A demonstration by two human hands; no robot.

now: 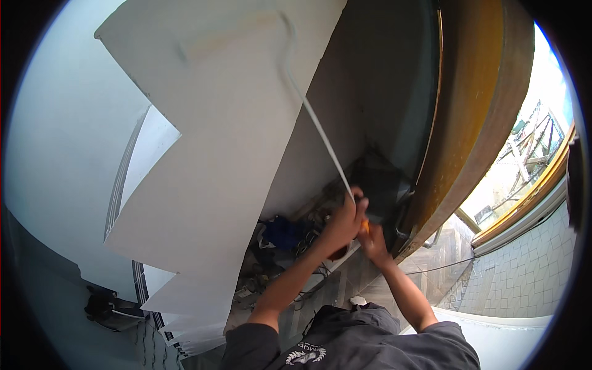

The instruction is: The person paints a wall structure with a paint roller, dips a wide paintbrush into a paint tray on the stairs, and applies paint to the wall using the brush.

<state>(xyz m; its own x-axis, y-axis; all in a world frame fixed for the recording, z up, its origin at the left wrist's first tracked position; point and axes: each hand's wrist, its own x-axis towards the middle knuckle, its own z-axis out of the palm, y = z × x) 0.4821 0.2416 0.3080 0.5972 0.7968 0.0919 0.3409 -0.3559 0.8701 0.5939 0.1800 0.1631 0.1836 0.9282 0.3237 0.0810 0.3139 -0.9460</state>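
My left hand [344, 219] and my right hand [373, 243] are closed, one above the other, around the orange handle [365, 226] of a paint roller. From my left hand a thin pale rod [322, 132] runs up and to the left, bending near its top. At its end the roller sleeve [231, 33] is blurred. It lies over the white stepped side of a staircase [208, 180]; whether it touches that surface I cannot tell. Most of the handle is hidden by my fingers.
A curved yellow-brown panel [476, 115] rises close to my right. Below the stairs lie a blue cloth [280, 231], cables and other clutter. A dark cable [439, 267] crosses the tiled floor [342, 286]. Another dark object [113, 312] is at lower left.
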